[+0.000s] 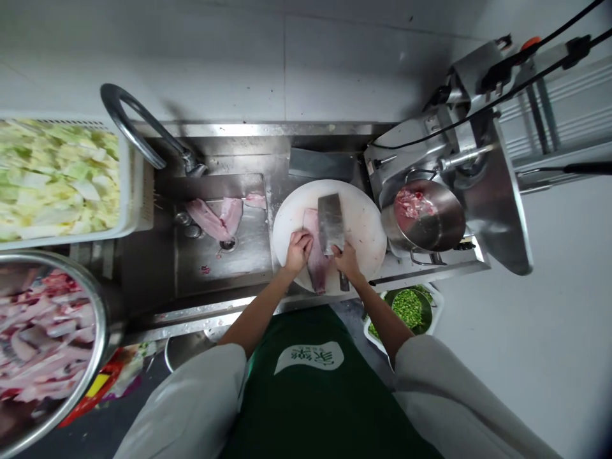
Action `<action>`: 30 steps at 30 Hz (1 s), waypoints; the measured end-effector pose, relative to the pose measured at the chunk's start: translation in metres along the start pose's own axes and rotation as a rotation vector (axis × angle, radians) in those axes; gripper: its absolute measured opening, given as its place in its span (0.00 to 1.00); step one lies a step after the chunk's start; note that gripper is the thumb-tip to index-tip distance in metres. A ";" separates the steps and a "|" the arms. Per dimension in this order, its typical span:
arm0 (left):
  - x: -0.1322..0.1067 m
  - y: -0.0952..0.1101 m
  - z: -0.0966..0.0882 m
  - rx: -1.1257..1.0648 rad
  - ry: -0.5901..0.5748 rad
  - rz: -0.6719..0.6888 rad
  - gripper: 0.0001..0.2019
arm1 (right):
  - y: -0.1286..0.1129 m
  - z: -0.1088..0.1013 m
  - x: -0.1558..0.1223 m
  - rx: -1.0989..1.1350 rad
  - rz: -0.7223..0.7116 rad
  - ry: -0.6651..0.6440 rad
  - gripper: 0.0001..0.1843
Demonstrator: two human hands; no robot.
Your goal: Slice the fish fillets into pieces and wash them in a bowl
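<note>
A pale pink slab of raw meat [315,264] lies on a round white cutting board [363,220]. My left hand [298,250] presses on the meat's left side with fingers curled. My right hand [346,260] grips the handle of a broad steel cleaver [331,222], whose blade rests flat against the meat's right edge.
A sink [224,255] with more meat pieces [217,215] and a curved tap [138,127] lies to the left. A metal pot of cut meat [421,217] and a steel machine [482,172] stand right. A crate of chopped cabbage [57,175], a bowl of meat [43,335] and a bowl of chopped greens [407,309] are nearby.
</note>
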State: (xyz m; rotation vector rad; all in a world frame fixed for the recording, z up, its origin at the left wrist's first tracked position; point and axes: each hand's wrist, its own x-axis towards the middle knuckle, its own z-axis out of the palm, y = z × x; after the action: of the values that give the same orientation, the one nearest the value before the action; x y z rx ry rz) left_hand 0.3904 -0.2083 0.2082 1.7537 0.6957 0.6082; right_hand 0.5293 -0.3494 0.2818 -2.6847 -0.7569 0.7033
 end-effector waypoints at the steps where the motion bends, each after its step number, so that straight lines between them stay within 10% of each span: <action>1: 0.000 -0.001 0.000 0.009 -0.007 0.012 0.08 | 0.003 -0.002 0.001 -0.020 0.027 -0.005 0.20; 11: -0.002 0.000 0.002 -0.092 0.055 -0.062 0.02 | -0.014 -0.008 0.009 -0.049 0.035 -0.061 0.22; 16: -0.003 0.005 -0.001 -0.136 0.073 -0.108 0.02 | 0.019 -0.041 0.042 -0.138 0.154 -0.065 0.22; 24: 0.002 0.031 0.035 0.198 0.164 -0.237 0.30 | 0.017 -0.061 0.050 -0.260 0.075 0.079 0.22; 30: 0.025 0.046 0.060 0.140 0.152 -0.402 0.34 | 0.030 -0.060 0.046 -0.235 0.088 0.073 0.21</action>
State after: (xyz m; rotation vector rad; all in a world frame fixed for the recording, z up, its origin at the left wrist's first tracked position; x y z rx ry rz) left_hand 0.4572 -0.2408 0.2381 1.6396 1.1853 0.4243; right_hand 0.6072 -0.3557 0.3039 -2.9539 -0.7492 0.5642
